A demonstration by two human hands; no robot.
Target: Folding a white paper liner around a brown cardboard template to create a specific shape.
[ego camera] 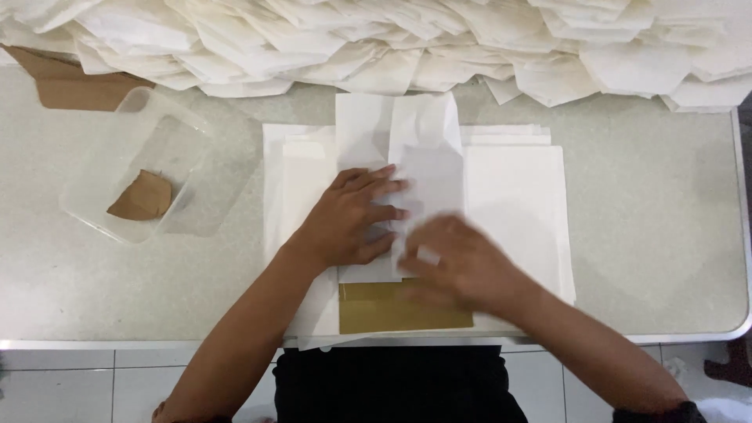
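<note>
A white paper sheet [407, 137], partly folded lengthwise, lies on a stack of white sheets [517, 196] at the table's middle. My left hand [352, 219] rests flat on the folded paper's left half, fingers spread and pointing right. My right hand [462, 266] is blurred with motion and presses on the paper's lower right part; whether it pinches an edge is unclear. Under the near end of the folded paper a gold-coloured rectangular board [392, 309] sticks out toward the table's front edge.
A heap of finished white paper pieces [407, 47] runs along the whole back of the table. A clear plastic tub [141, 168] with a brown cardboard scrap [143, 197] stands at left. Brown cardboard [74, 82] lies behind it. The grey table [658, 235] has a metal rim.
</note>
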